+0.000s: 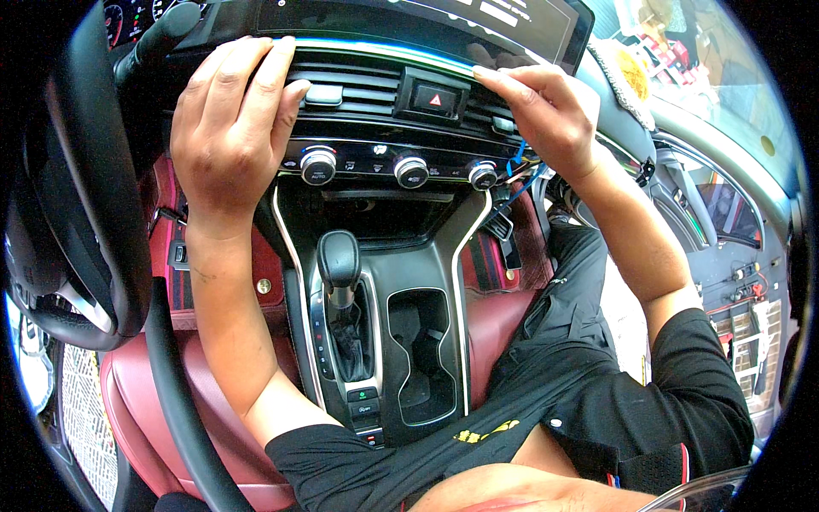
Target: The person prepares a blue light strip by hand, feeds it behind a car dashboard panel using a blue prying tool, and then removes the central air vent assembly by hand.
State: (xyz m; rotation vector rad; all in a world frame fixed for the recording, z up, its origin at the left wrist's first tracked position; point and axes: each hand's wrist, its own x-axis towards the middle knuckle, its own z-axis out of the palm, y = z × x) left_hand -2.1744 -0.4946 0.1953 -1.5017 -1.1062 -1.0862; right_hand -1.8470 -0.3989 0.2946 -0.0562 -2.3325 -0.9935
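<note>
A thin light strip (pixel 384 47) glows blue-white beneath the dash screen (pixel 426 26), above the air vents (pixel 358 81). My left hand (pixel 226 128) lies over the left vent area, fingers stretched out. Its fingertips touch the trim at the strip's left end, and the thumb is beside a vent tab (pixel 323 96). At the strip's right part my right hand (pixel 550 115) is closed in a pinch, thumb and forefinger on its edge. The hazard button (pixel 436 99) sits between my hands. What lies under the left fingers is hidden.
Below are the climate knobs (pixel 411 171), the gear lever (pixel 339 260) and the cup holder (pixel 422 358). The steering wheel (pixel 102 196) stands at the left. Blue wires (pixel 529 181) hang by the right console edge. The passenger door (pixel 725 282) is at the right.
</note>
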